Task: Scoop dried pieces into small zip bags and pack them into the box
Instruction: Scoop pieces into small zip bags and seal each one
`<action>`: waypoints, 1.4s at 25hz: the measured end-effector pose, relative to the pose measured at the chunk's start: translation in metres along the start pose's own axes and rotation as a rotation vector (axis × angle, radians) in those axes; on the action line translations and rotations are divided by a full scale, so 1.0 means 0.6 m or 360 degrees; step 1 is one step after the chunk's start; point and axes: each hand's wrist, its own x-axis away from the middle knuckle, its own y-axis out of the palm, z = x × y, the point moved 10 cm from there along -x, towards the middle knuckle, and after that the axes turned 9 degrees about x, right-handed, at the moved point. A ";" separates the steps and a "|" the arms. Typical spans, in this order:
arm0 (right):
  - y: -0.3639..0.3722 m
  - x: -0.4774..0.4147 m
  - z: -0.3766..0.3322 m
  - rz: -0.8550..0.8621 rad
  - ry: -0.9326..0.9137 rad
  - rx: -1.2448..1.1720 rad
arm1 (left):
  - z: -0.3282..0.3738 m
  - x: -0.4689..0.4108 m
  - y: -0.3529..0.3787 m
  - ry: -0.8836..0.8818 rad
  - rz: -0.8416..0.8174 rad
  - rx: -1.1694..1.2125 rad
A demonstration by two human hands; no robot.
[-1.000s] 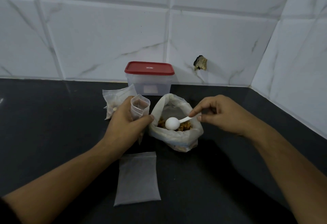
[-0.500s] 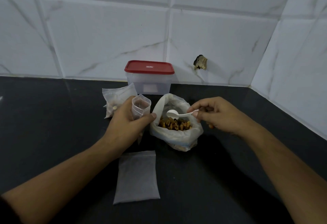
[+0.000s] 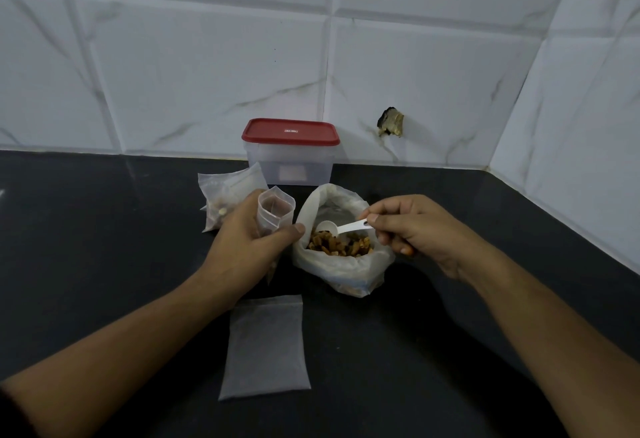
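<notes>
Two grips: my left grip point(image 3: 242, 247) grasps one open zip bag point(image 3: 275, 211); my right grip point(image 3: 426, 233) pinches one spoon point(image 3: 341, 228).
Dried pieces point(image 3: 332, 243): in one large bag point(image 3: 343, 271), beneath the spoon.
Spare bags: one flat bag point(image 3: 265, 347), one filled bag point(image 3: 225, 195), both on the desk point(image 3: 104, 230).
Box point(image 3: 291, 160): one, lid on.
</notes>
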 end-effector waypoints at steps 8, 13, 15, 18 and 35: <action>-0.010 0.001 0.015 0.0040 0.0188 -0.0045 | 0.002 0.000 0.000 0.0028 0.0008 -0.0018; 0.013 0.000 0.026 -0.0008 0.0252 -0.0257 | 0.005 -0.001 0.000 0.0047 0.0017 -0.0025; 0.018 -0.002 0.032 -0.0017 0.0290 -0.0329 | 0.003 -0.002 -0.001 0.0041 0.0016 -0.0024; 0.021 -0.004 0.043 -0.0049 0.0373 -0.0432 | 0.002 -0.004 -0.002 0.0042 0.0009 0.0002; -0.010 -0.005 0.063 0.0102 0.0470 -0.0392 | 0.013 0.001 0.001 0.0051 -0.0019 -0.0009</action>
